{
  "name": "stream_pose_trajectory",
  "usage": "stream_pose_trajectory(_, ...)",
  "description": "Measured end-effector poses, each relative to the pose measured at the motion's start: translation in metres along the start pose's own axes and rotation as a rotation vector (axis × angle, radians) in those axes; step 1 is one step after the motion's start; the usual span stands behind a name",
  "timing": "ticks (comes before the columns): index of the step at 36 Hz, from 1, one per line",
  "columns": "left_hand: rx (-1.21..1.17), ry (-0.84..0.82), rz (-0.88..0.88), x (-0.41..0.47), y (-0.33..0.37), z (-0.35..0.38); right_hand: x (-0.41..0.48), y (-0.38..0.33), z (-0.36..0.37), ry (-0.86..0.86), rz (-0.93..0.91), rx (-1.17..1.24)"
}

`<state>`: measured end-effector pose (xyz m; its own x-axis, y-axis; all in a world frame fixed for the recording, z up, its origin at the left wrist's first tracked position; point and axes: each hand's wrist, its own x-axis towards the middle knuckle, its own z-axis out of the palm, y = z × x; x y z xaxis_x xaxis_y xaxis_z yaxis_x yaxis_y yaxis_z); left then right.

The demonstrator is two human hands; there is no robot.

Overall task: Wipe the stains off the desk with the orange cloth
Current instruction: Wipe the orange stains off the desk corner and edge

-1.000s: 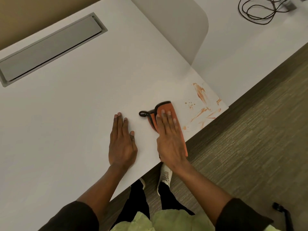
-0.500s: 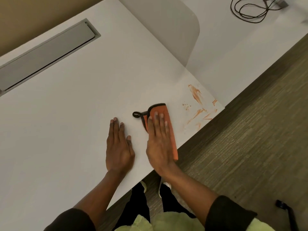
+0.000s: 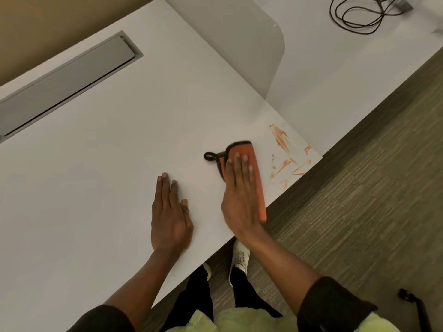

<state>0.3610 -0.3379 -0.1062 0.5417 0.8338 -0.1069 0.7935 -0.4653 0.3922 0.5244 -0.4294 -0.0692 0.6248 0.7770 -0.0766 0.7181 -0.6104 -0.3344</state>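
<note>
The right hand (image 3: 242,195) lies flat, fingers together, pressing the folded orange cloth with dark trim (image 3: 257,185) on the white worktop (image 3: 107,164), orange-brown smeared stains (image 3: 285,156) just to its right near the corner; the left hand (image 3: 169,216) rests open, farther off.

Sleeves: your dark sleeves (image 3: 333,305) stop mid-forearm, well back from your fingers.
Top: pale yellow-green (image 3: 242,322).
Trousers: black (image 3: 199,293).
Shoes: white (image 3: 241,256).

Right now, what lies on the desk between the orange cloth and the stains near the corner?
Nothing: the head view shows bare white desk between the orange cloth under the right hand and the stains.
</note>
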Motion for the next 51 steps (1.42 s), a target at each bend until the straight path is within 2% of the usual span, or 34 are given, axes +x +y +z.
stream_pose_trajectory(2, 0.019, 0.001, 0.008, 0.000, 0.001, -0.001, 0.025, 0.015, -0.008, 0.004, -0.009, -0.023)
stream_pose_trajectory(5, 0.027, -0.003, 0.011, -0.001, 0.002, -0.004, 0.051, 0.036, -0.021, 0.028, 0.108, -0.085)
stream_pose_trajectory(10, 0.021, -0.006, 0.012, -0.001, 0.004, -0.005, 0.020, 0.033, -0.022, 0.119, 0.259, -0.038)
stream_pose_trajectory(14, 0.006, 0.002, 0.007, -0.001, 0.002, -0.001, -0.013, 0.003, -0.003, 0.059, 0.113, 0.029)
stream_pose_trajectory(18, 0.007, 0.007, 0.007, 0.000, -0.002, 0.004, 0.020, 0.018, -0.009, 0.009, -0.085, 0.039)
stream_pose_trajectory(22, 0.020, 0.006, 0.014, 0.000, -0.002, 0.003, 0.050, 0.053, -0.025, 0.051, 0.034, -0.003)
stream_pose_trajectory(26, 0.013, 0.006, 0.016, 0.000, -0.001, 0.002, 0.024, 0.046, -0.020, 0.117, 0.131, 0.025)
stream_pose_trajectory(30, 0.001, 0.019, 0.005, 0.000, -0.003, 0.005, -0.020, 0.018, 0.000, 0.059, -0.006, 0.054)
stream_pose_trajectory(35, -0.001, 0.018, 0.005, 0.000, -0.006, 0.008, 0.011, 0.022, -0.006, -0.038, -0.142, 0.002)
stream_pose_trajectory(40, 0.018, 0.014, 0.017, 0.000, -0.004, 0.006, 0.045, 0.058, -0.027, -0.010, 0.056, -0.060)
stream_pose_trajectory(44, 0.019, 0.004, 0.008, -0.001, -0.002, 0.003, 0.012, 0.049, -0.021, 0.034, 0.146, -0.013)
stream_pose_trajectory(48, 0.020, 0.008, 0.011, 0.000, -0.003, 0.004, -0.036, 0.007, 0.002, 0.007, -0.075, 0.053)
stream_pose_trajectory(51, 0.017, 0.019, 0.014, 0.001, -0.004, 0.006, -0.032, -0.008, 0.009, -0.073, -0.232, 0.096)
